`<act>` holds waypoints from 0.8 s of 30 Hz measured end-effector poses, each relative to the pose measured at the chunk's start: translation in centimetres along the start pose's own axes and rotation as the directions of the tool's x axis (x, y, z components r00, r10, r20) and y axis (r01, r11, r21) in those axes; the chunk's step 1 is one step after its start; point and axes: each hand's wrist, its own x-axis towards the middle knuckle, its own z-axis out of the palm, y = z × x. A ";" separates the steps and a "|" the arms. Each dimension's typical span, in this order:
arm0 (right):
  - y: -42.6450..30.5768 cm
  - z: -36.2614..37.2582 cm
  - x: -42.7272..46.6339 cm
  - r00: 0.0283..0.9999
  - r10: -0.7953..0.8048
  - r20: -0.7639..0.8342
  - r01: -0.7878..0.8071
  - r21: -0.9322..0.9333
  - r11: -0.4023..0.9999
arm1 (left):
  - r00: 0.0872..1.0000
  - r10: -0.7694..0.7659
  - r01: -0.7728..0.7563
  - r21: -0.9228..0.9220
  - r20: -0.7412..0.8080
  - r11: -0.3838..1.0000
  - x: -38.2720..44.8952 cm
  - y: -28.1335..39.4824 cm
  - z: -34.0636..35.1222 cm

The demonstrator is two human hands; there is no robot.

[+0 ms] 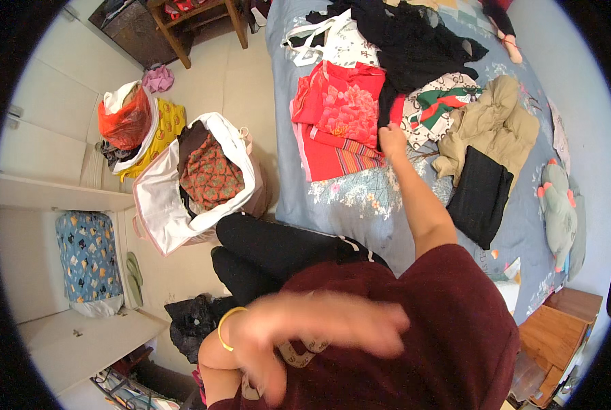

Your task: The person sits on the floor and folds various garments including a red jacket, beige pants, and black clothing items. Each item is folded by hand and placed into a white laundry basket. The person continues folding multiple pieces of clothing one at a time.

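My right hand [393, 141] is at the bed with its fingers closed on the lower end of a black garment [413, 48], between folded red clothes [344, 110] and a patterned cloth with green and red bands [436, 105]. My left hand [326, 323], with a yellow bangle at its wrist, is blurred in front of my maroon shirt; its thumb is apart from the fingers and nothing shows in it. A khaki puffy garment [508, 115] and a folded black cloth [480, 197] lie right of my right hand. A white tote bag [354, 43] lies above the red clothes.
Beside the bed [336, 205], an unzipped bag [154, 205] on the floor holds patterned clothes [213, 177]. A yellow bag [169, 128] and an orange plastic bag [126, 120] stand behind it. An open cabinet holds a blue patterned bundle [89, 256]. A grey plush toy [559, 210] lies by the wall.
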 end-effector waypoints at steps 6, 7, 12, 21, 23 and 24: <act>-8.8 0.2 -12.0 0.881 -0.358 0.310 0.165 0.507 0.846 | 0.498 -0.192 0.545 0.134 -0.845 0.827 -4.1 -5.0 -11.2; -9.3 -0.1 -14.0 0.820 -0.465 0.333 0.198 0.598 0.777 | 0.456 -0.255 0.521 0.024 -0.853 0.853 -5.1 -6.1 -12.4; -13.1 -4.6 -23.7 0.402 -0.683 0.610 0.176 0.680 0.711 | 0.487 -0.486 0.348 -0.349 -0.726 0.870 -6.9 -9.4 -14.4; -9.1 -2.9 -19.6 -0.152 -0.451 0.879 -0.290 0.396 0.871 | 0.421 -0.325 0.574 -0.029 -0.847 0.819 -10.4 -7.8 -14.1; -8.5 -2.6 -15.7 0.324 -0.207 0.923 -0.337 0.317 0.887 | 0.327 -0.355 0.649 -0.065 -0.875 0.758 -12.0 -6.2 -12.4; -6.4 -1.5 -13.4 0.489 -0.220 0.844 -0.368 0.429 0.825 | 0.343 -0.379 0.675 -0.055 -0.859 0.735 -12.7 -5.8 -11.7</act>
